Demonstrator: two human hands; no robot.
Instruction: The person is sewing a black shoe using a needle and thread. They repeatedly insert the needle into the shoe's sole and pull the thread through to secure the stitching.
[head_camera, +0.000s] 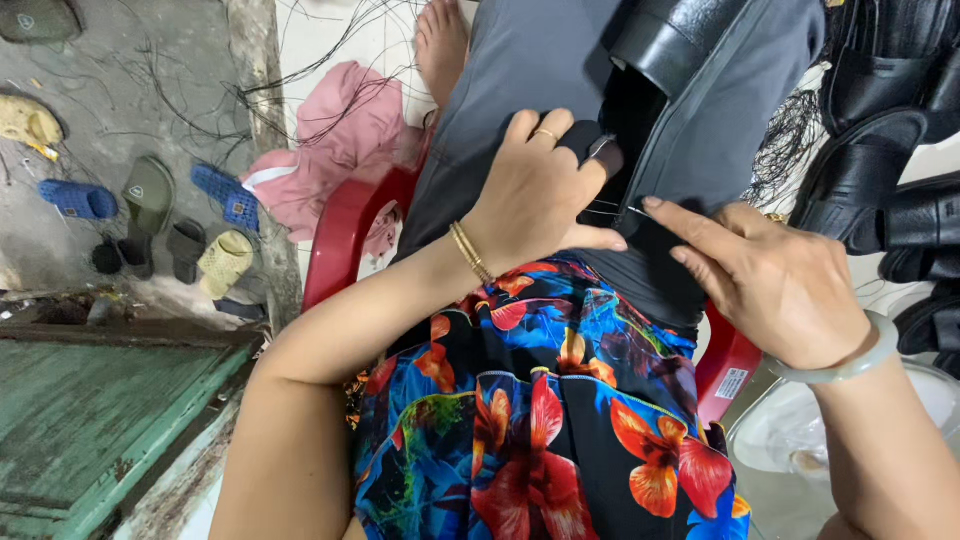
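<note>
The person sits on a red plastic chair (340, 225) with a black leather shoe upper (640, 130) lying across the lap, over grey trousers (520, 60) and a black dress printed with red, orange and blue flowers (540, 400).

The left hand (535, 190), wearing a gold ring and a thin gold bangle, is curled over the near edge of the shoe upper, fingers bent and pressing the black material down, thumb stretched toward the other hand. The right hand (775, 275), with a pale green stone bangle on the wrist, pinches the lower flap of the same black piece between thumb and forefinger, where a few thin dark threads (605, 210) run across the gap between the two hands.

At the right of the lap a pile of finished black leather sandals (880, 150) lies on the floor, touching one another, with a tangle of loose black thread (785, 130) just beside them. A clear, round plastic basin (770, 440) sits below the right wrist; what it contains cannot be made out. A small white rectangular label (732, 383) is stuck on the chair's right edge.

To the left, a pink garment (340, 140) lies crumpled behind the chair. Farther left, blue, grey-green and cream rubber slippers (150, 215) are scattered on the concrete floor, near a worn green wooden board (100, 420).
</note>
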